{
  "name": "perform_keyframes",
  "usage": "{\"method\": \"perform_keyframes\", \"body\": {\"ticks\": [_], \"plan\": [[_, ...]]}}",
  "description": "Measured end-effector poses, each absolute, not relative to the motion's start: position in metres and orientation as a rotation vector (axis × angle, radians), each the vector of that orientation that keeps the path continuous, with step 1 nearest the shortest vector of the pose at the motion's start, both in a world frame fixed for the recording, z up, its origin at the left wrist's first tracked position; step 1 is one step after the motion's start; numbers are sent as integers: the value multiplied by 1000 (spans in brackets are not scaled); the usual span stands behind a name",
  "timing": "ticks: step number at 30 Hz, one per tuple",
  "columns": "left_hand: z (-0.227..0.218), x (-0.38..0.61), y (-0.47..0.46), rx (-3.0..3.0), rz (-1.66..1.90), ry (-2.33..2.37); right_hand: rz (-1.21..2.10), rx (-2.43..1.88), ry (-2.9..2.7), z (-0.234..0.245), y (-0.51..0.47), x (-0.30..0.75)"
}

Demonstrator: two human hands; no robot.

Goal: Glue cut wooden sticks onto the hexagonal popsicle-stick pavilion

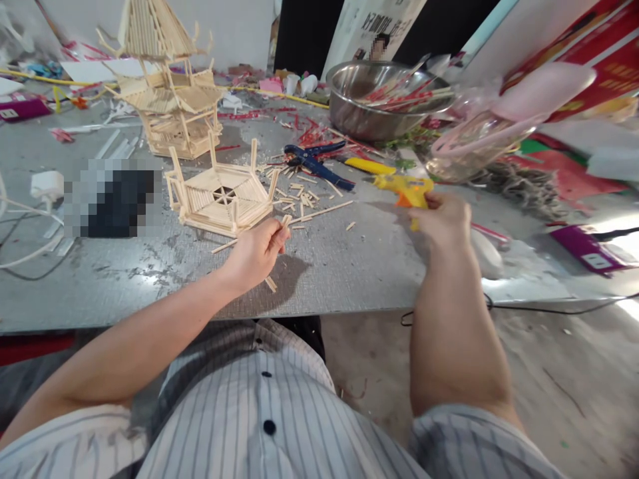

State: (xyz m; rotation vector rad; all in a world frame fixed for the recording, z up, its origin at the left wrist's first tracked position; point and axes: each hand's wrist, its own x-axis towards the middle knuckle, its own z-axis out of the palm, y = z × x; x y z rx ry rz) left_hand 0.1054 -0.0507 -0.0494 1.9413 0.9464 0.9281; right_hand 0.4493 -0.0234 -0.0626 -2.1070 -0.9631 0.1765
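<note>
Between the pinched fingers of my left hand [257, 251] are short wooden sticks [271, 284], their ends showing above and below the fist. My right hand [444, 216] is wrapped round a yellow glue gun [404, 186] with an orange trigger, its nozzle pointing left. Just beyond my left hand lies a hexagonal wooden stick frame [219, 196] with short posts standing at its corners. Behind it stands a tiered pagoda model [170, 93] of the same sticks. Cut stick pieces [302, 193] are scattered to the frame's right.
Blue-handled cutters [319, 165] and a yellow utility knife [369, 165] lie at the table's middle. A steel basin [344, 113] holding red-and-white strips stands behind. Purple power strips [589, 249] flank both sides. A pixelated dark object [120, 203] and a white charger [47, 185] lie left.
</note>
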Motion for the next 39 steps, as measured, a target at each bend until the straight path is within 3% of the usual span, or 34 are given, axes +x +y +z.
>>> {"method": "perform_keyframes", "body": {"ticks": [4, 9, 16, 25, 39], "plan": [[-53, 105, -48, 2009, 944, 946, 741, -1482, -769, -35, -27, 417], [-52, 105, -48, 2024, 879, 1004, 1037, -1283, -1021, -12, -23, 379], [-54, 107, -46, 2063, 825, 1085, 1298, -1115, -1297, -23, -34, 351], [-57, 109, -43, 2023, 850, 1136, 1012, -1140, -1370, -25, -46, 354], [-61, 108, -39, 2085, 851, 1124, 1028, -1277, -1478, -21, -47, 356]]}}
